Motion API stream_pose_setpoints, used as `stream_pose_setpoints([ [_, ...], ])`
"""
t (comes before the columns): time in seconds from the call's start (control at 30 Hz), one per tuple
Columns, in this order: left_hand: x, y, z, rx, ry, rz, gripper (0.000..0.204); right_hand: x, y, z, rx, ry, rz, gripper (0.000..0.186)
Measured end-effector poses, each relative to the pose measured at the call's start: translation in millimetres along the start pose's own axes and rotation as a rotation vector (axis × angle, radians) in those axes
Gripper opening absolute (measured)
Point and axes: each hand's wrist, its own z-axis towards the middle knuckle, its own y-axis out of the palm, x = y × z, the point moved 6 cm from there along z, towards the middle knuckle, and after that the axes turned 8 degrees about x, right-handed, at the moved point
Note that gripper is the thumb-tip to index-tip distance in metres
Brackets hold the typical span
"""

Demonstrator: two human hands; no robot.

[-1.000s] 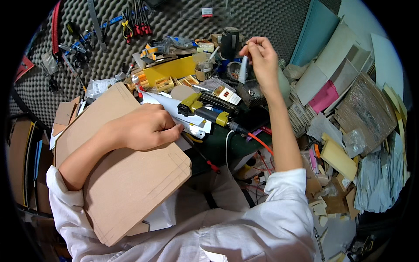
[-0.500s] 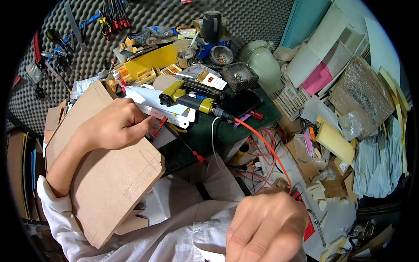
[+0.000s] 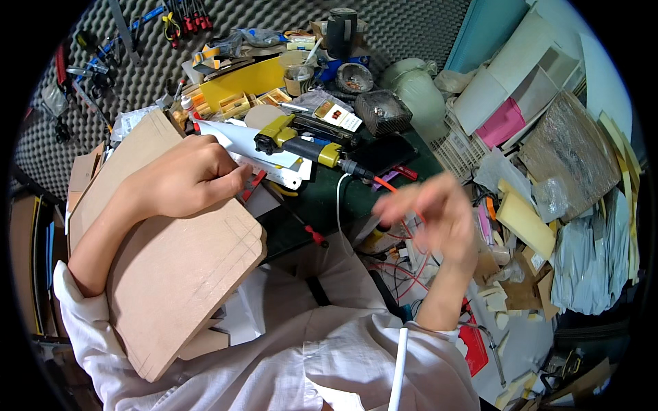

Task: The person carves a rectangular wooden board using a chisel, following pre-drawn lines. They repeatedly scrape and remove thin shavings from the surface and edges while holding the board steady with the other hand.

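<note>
My left hand (image 3: 192, 175) is closed over the top of a tan board (image 3: 178, 288), which tilts over my lap and has faint pencil lines near its corners. My right hand (image 3: 428, 219) hangs in front of the desk's right side, blurred, with fingers loosely apart and seemingly empty. Below it a slim white rod (image 3: 399, 370) sticks up against my white shirt, its lower end out of view. Beyond my hands a yellow-and-black pneumatic tool (image 3: 298, 145) with an orange hose lies by white sheets (image 3: 226, 137) and a red-handled screwdriver (image 3: 315, 236).
The green desk (image 3: 301, 226) carries jars, yellow boxes (image 3: 233, 89) and a mesh tray (image 3: 384, 111). Tools hang on the foam wall (image 3: 397, 34). Leaning panels (image 3: 507, 68), a white crate (image 3: 456, 151), foam scraps (image 3: 524, 222), cables and offcuts crowd the right side and floor.
My right hand dropped from above the desk, a pale object in its fingers, to low near me, then rose with fingers opened. A white rod now shows below. The board shifted slightly left.
</note>
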Motion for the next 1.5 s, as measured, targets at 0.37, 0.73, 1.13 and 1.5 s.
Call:
stream_pose_setpoints([
  [0.37, -3, 1, -2, -0.045, -0.046, -0.001, 0.048, 115, -133, -18, 0.314, 0.212, -1.378, 0.025],
  [0.73, -5, 1, -3, -0.014, -0.022, -0.037, 0.05, 69, -138, -50, 0.527, 0.495, -1.309, 0.013],
  [1.13, 0, 0, -4, 0.077, 0.075, -0.022, 0.047, 14, 73, -17, 0.235, 0.089, 0.01, 0.057],
  [1.5, -3, 1, -1, -0.042, -0.039, -0.04, 0.049, 7, 105, -8, 0.102, 0.123, 0.151, 0.046],
])
